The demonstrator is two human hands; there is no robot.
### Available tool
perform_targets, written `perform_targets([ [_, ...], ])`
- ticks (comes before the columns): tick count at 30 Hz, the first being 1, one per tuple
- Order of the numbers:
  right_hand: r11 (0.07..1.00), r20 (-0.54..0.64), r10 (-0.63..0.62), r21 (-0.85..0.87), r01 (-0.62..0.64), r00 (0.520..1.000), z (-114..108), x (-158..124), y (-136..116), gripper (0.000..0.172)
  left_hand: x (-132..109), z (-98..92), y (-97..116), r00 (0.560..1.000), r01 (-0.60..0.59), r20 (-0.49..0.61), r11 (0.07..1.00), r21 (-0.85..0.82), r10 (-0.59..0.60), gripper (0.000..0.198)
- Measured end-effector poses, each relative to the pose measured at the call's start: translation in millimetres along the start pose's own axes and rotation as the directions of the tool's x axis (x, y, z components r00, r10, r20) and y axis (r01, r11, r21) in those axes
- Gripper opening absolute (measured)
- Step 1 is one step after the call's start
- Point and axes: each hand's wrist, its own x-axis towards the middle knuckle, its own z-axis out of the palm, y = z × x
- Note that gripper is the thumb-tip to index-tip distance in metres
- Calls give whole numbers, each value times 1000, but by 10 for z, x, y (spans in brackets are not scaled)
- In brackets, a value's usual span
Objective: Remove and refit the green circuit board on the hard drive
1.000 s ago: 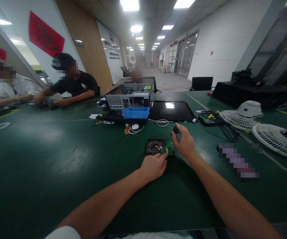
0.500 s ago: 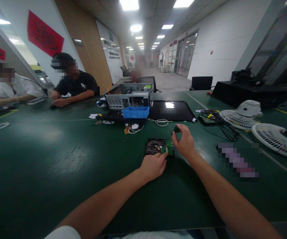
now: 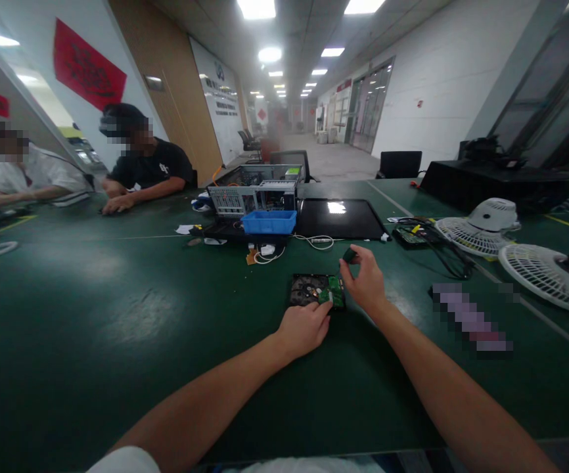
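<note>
Computer case (image 3: 228,202): open-topped, well beyond the left hand and to its left.
Blue tray (image 3: 271,225): just in front of the case, on our far side of the left-hand hold.
Left hand (image 3: 305,330): fingers laid over the near edge of the hard drive; whether they clasp it or only press it down, we cannot tell from this view.
Hard drive (image 3: 303,290): flat on the green table (image 3: 225,348), under the left fingertips and left of the right-hand pinch. We judge it dense, stiff and rather smooth, best taken by its opposite side rims.
Green circuit board (image 3: 334,284): at the drive's right end, beside the left fingertips. We rate it thin and fragile; keep the hold off its face.
Screwdriver (image 3: 349,255): dark handle, tilted, its thin shank slanting down toward the board.
Right hand (image 3: 366,282): thumb and fingers pinched round that handle.
White fans (image 3: 494,218): well right of both hands.
</note>
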Motion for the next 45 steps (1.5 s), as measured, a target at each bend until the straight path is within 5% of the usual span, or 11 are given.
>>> perform_targets([
  [16, 996, 31, 81, 27, -81, 996, 29, -49, 19, 51, -7, -10, -2, 1000, 0, 11, 1000, -2, 0, 46],
  [39, 999, 64, -30, 41, 27, 997, -44, 23, -61, 46, -31, 10, 9, 998, -61, -31, 997, 48, 63, 48],
  [45, 999, 41, 5, 39, -7, 999, -7, -18, -27, 47, 121, -237, -216, 996, 2, -90, 999, 46, 2, 33],
])
